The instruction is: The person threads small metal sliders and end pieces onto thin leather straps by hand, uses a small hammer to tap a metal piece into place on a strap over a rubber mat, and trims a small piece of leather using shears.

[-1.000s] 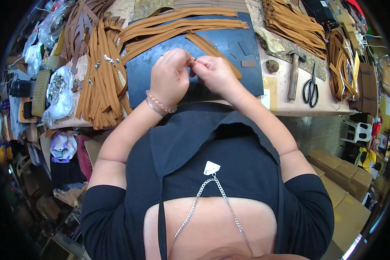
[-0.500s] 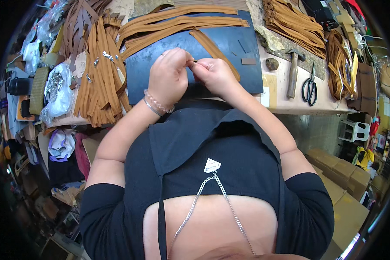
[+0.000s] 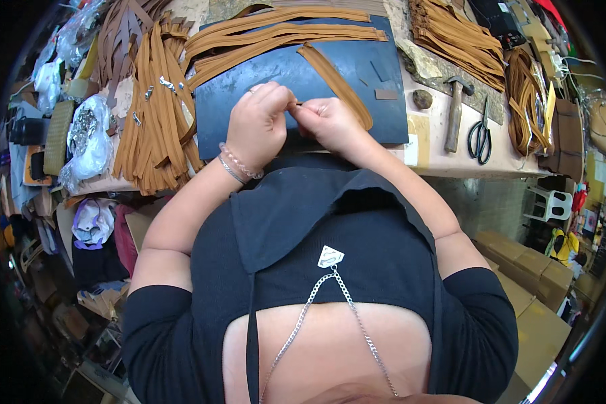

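Note:
My left hand [image 3: 259,121] and my right hand [image 3: 326,121] meet over the front part of a dark board [image 3: 249,74]. Both are closed, thumbs and fingertips pinched together around a tiny dark piece [image 3: 299,104] too small to name. One brown zipper strip [image 3: 333,77] lies slanting across the board, its near end beside my right wrist. More brown zipper strips [image 3: 283,35] run along the board's far side. Left of the board is a pile of such strips [image 3: 156,121], with several small silvery metal pieces [image 3: 167,84] on top.
On the right of the table lie a hammer [image 3: 456,114], black-handled scissors [image 3: 480,140], a round stone-like lump [image 3: 422,99] and bundled strips [image 3: 454,40]. A small brown patch [image 3: 386,94] is on the board. A plastic bag of metal parts [image 3: 91,138] stands at the left edge.
My hands have shifted slightly down and to the left, still pinched together. The slanting zipper strip lies almost as before.

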A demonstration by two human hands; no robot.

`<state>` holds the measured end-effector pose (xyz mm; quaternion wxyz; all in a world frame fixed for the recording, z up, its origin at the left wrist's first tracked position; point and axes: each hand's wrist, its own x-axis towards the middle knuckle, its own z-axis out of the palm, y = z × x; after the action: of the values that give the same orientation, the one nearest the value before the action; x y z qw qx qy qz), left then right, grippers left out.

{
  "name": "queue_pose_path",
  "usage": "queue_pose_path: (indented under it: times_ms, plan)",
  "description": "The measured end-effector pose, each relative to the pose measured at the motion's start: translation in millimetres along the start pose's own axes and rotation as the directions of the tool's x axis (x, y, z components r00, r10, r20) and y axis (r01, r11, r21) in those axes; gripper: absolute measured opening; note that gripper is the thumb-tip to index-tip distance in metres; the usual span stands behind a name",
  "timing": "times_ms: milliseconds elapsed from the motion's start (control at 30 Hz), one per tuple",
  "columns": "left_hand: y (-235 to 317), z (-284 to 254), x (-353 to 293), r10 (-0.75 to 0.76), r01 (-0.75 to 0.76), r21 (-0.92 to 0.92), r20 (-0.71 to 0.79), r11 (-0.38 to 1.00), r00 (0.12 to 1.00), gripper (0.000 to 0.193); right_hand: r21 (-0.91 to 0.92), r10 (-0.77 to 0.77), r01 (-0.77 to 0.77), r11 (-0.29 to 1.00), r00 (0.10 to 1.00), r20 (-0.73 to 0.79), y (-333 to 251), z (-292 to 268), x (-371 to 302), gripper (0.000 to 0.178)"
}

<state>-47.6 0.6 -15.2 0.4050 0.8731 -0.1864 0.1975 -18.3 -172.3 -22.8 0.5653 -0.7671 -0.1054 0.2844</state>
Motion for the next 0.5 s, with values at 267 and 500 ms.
queue_pose_path:
  times_ms: [267, 500]
  plan:
    - [-3.5, 3.3, -4.4, -0.122, 0.129, -0.127, 0.058, 0.983, 0.991, 0.017, -0.041, 0.052, -0.05, 0.998, 0.997, 0.059, -3.3, -1.4, -7.0, 0.041]
    - [-9.6, -18.3, 2.6, -0.365, 0.426, -0.483, 0.219, 0.765, 0.905, 0.004, -0.028, 0.117, -0.114, 0.993, 0.981, 0.158, -40.7, -36.1, -25.2, 0.035]
